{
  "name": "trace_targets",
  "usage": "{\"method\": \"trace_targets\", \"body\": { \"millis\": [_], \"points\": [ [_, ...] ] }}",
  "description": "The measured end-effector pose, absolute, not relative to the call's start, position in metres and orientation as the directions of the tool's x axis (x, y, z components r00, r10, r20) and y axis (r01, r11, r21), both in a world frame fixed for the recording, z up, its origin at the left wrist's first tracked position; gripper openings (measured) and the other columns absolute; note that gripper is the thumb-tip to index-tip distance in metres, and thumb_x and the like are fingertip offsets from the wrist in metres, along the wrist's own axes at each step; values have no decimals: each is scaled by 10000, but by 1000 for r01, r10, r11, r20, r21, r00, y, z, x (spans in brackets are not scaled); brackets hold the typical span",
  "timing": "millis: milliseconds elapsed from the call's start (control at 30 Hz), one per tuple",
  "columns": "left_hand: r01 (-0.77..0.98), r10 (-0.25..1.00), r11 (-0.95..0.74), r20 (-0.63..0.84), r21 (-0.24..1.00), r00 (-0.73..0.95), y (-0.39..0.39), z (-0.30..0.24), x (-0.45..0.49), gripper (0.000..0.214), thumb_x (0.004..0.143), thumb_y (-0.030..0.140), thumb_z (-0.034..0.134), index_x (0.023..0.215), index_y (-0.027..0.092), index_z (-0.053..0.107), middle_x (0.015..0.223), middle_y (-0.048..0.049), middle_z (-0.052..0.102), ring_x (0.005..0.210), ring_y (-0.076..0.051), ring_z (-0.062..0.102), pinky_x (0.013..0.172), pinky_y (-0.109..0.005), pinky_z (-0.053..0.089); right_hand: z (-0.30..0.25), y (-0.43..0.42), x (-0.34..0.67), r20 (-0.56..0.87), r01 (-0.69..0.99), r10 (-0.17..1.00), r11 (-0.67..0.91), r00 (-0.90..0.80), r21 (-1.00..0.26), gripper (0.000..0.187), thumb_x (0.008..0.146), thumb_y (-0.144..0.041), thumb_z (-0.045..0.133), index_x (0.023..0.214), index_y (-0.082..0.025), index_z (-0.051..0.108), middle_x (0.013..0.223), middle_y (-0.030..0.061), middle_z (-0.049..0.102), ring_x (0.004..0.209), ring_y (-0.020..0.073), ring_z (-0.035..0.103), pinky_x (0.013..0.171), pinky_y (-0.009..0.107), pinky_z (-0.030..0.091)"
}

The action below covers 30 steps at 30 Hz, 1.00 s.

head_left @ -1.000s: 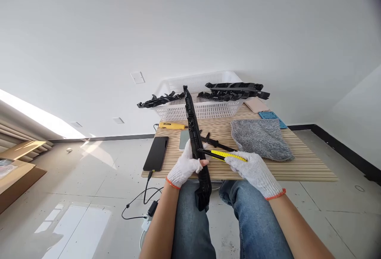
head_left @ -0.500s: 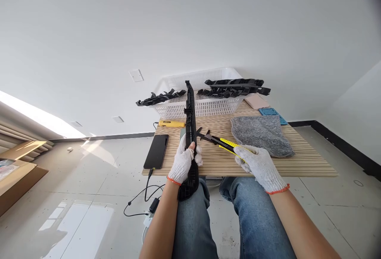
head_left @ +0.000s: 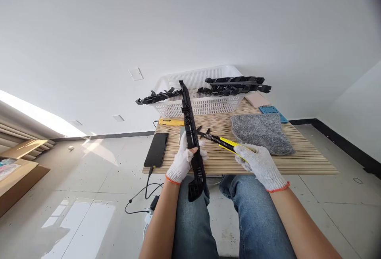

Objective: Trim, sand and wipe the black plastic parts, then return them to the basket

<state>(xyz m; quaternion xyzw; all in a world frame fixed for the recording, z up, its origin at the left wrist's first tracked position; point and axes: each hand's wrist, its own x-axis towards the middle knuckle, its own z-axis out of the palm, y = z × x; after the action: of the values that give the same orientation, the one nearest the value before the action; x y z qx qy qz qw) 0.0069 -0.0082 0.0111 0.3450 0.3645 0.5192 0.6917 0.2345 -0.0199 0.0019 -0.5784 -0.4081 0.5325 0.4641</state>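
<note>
In front of me, my left hand [head_left: 183,156] in a white knit glove is closed around a long black plastic trim piece [head_left: 190,124]. The piece has clips along its edge and a curved lower end above my left knee; its upper end overlaps the basket's front. My right hand [head_left: 256,160], also gloved, grips a slim yellow-and-black hand tool [head_left: 228,144] by its handle. The tool's black forked end points left, close to the trim piece; whether they touch I cannot tell. Part of each hand's fingers is hidden.
Behind stands a white plastic basket [head_left: 208,107], with more black plastic pieces [head_left: 238,85] resting on and in it. Around the striped table [head_left: 309,160] lie a grey cloth [head_left: 262,134], a plugged-in phone [head_left: 156,150], a yellow tool [head_left: 171,122], a blue item [head_left: 274,113] and a pinkish item [head_left: 257,99].
The trim piece has turned in my left hand: its top leans further left and its lower end has swung right. My right hand and the tool have hardly moved.
</note>
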Motion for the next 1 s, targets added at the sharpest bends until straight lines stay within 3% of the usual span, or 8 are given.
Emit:
{"method": "trace_targets", "body": {
  "millis": [133,300,433,533,600,700,800,1000],
  "points": [
    [-523,957,274,-176,807,229,-6,13,4,823,742,444,828,1448,313,427,1039,-54,702,802,-210,716,825,-441,595,2,-20,235,-242,-36,966,-239,95,-970,503,597,-593,788,756,-120,720,499,1,526,414,60,342,371,209,249],
    [-493,951,291,-190,820,245,-7,18,4,876,697,205,874,1444,322,432,1003,-20,692,951,-210,718,938,-425,577,-1,-20,236,-260,-74,962,-254,85,-964,524,595,-600,803,796,-123,728,509,9,542,429,69,378,382,202,265],
    [-458,959,280,-222,844,177,-9,21,8,988,691,142,859,1505,372,348,949,22,661,884,-162,715,909,-383,585,0,-20,236,-260,-81,962,-253,87,-964,522,581,-603,818,771,-126,719,501,2,529,429,68,372,379,202,259],
    [-493,961,265,-188,829,201,-8,20,10,836,710,225,873,1414,322,433,847,45,622,751,-120,671,793,-336,585,-1,-19,235,-256,-84,963,-249,86,-965,512,586,-603,817,751,-131,707,511,1,531,438,69,379,380,199,264],
    [-546,967,247,-168,801,192,-6,18,11,644,705,304,892,1227,262,517,773,56,592,676,-107,626,708,-311,566,-2,-19,236,-254,-80,964,-247,85,-966,510,593,-605,812,751,-132,707,515,0,530,443,71,382,382,197,268],
    [-600,974,228,-180,767,140,-1,15,11,488,723,428,879,958,214,510,688,66,544,578,-91,556,584,-271,514,-4,-19,238,-253,-63,964,-248,81,-967,506,609,-606,804,754,-131,709,512,-2,528,437,68,372,383,198,271],
    [-610,974,226,-198,760,114,1,12,10,502,738,532,846,884,213,486,631,75,520,511,-87,517,508,-248,466,-5,-21,241,-244,-50,969,-242,45,-969,500,627,-606,794,765,-133,715,523,5,544,436,70,379,386,203,275],
    [-546,968,249,-189,800,164,1,10,8,693,664,793,739,981,205,553,539,79,512,435,-121,512,460,-283,479,-2,-24,242,-229,12,973,-229,-29,-973,423,659,-552,760,707,-136,696,518,2,538,420,66,377,389,211,260]
  ]
}}
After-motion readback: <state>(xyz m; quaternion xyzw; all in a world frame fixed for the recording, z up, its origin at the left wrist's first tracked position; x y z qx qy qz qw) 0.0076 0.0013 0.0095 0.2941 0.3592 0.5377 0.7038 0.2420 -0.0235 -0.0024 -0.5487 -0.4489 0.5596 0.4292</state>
